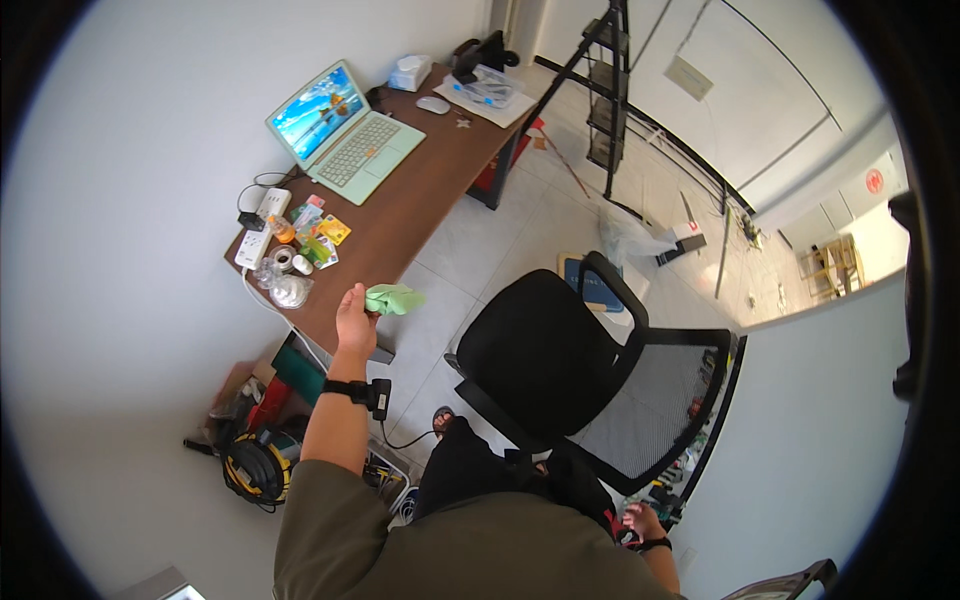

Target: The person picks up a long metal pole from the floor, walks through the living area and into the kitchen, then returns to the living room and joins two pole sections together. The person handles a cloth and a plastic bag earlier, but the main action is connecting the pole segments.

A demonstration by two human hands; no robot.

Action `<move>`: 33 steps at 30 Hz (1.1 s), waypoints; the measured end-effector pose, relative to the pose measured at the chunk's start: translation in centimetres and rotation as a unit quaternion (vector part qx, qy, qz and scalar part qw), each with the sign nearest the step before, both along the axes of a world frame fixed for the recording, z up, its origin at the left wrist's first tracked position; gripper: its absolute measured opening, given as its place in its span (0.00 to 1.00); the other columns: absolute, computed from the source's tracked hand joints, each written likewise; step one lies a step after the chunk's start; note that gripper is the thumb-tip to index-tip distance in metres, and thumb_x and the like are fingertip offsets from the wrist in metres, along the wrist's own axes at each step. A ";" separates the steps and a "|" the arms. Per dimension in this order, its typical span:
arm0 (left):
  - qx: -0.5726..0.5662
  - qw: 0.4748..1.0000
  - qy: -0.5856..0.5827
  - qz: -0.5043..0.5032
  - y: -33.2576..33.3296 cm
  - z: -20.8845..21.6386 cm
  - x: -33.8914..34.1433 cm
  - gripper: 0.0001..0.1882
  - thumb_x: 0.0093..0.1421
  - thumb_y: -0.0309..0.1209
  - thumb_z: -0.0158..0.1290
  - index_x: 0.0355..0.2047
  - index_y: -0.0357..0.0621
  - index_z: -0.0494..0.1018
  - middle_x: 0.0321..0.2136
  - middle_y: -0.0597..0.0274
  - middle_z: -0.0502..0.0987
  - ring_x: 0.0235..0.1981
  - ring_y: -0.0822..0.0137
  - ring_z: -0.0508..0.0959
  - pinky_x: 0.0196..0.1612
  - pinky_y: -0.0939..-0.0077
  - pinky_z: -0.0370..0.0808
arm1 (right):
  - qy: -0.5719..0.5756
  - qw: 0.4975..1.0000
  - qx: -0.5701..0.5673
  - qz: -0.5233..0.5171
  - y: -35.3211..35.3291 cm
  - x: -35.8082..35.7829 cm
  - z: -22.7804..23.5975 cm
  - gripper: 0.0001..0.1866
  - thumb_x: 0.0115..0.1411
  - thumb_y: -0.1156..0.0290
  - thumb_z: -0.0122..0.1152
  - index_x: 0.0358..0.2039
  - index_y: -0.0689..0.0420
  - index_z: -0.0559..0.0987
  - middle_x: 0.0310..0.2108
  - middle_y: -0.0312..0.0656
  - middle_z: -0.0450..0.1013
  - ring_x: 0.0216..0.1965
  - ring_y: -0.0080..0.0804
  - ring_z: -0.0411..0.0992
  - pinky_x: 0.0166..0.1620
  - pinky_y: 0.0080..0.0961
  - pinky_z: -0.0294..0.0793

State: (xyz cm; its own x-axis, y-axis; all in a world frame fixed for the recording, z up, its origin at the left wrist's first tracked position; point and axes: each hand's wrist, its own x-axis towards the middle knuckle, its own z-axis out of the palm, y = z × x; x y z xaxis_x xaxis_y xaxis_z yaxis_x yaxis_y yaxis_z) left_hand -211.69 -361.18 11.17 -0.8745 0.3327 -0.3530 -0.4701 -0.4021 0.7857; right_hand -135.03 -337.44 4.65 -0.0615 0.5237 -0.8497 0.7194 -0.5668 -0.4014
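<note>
My left hand point(352, 322) is closed around a crumpled light-green cloth point(394, 299), which sticks out to the right past the near end of the brown desk point(380, 255). On that wrist is a black strap with a small box point(380, 399) and a cable. My right hand point(643, 520) hangs low at my right side, beside the black chair's mesh back point(650, 405). Its fingers look loosely apart, and I see nothing held in them. Nearest to my left hand on the desk are a clear plastic-wrapped bundle point(290, 291), a roll of tape point(283, 260) and a small orange bottle point(281, 230).
An open laptop point(355, 150), several cards point(322, 247), a white power strip point(262, 228), a mouse point(433, 104) and a tissue box point(409, 72) are on the desk. The black chair point(550, 355) stands right of it. Beyond is a stepladder point(606, 95); a yellow-black machine point(258, 465) sits lower left.
</note>
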 end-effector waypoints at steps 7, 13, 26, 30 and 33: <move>0.100 0.968 0.074 -0.220 4.2 10.0 5.6 0.10 0.61 0.28 0.52 0.42 0.48 0.65 0.33 0.67 0.72 0.37 0.71 0.74 0.43 0.73 0.72 | -0.019 0.972 0.225 0.065 3.5 1.6 1.9 0.06 0.55 0.74 0.54 0.33 0.61 0.76 0.25 0.40 0.74 0.24 0.29 0.72 0.28 0.26 0.71; 0.092 0.913 0.105 -0.382 8.6 17.6 9.2 0.06 0.57 0.22 0.51 0.35 0.43 0.70 0.30 0.67 0.73 0.34 0.74 0.72 0.39 0.81 0.68 | 0.081 0.878 0.471 -0.010 6.5 -10.1 18.5 0.12 0.58 0.72 0.54 0.42 0.62 0.75 0.28 0.35 0.70 0.30 0.21 0.68 0.35 0.19 0.70; 0.077 0.853 0.080 -0.510 12.8 25.1 20.2 0.08 0.62 0.28 0.48 0.39 0.38 0.72 0.31 0.65 0.76 0.33 0.76 0.75 0.36 0.82 0.70 | 0.283 0.684 0.567 0.362 -2.7 -38.0 32.6 0.41 0.46 0.59 0.68 0.58 0.59 0.62 0.44 0.50 0.70 0.45 0.49 0.68 0.48 0.38 0.67; 0.078 0.868 0.068 -0.485 11.5 25.1 19.6 0.08 0.63 0.28 0.46 0.41 0.39 0.71 0.33 0.64 0.76 0.34 0.75 0.75 0.38 0.82 0.71 | 0.346 0.698 0.540 0.318 -2.7 -38.9 31.9 0.24 0.51 0.67 0.62 0.49 0.58 0.69 0.35 0.47 0.72 0.37 0.46 0.71 0.41 0.33 0.70; 0.092 0.864 0.077 -0.488 10.8 24.6 18.5 0.08 0.64 0.29 0.45 0.40 0.39 0.70 0.33 0.64 0.75 0.33 0.76 0.74 0.38 0.83 0.70 | 0.428 0.750 0.414 0.287 -2.1 -39.1 31.6 0.08 0.59 0.70 0.54 0.36 0.59 0.75 0.26 0.43 0.70 0.27 0.35 0.71 0.33 0.26 0.69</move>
State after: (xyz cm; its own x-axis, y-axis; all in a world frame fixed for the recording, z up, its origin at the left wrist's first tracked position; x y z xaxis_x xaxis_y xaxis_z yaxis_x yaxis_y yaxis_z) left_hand -193.17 -350.33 35.79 -0.1771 0.9769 -0.1196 -0.5522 0.0020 0.8337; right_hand -174.11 -339.59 36.25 -0.8167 0.5285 0.2318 0.0275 0.4368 -0.8991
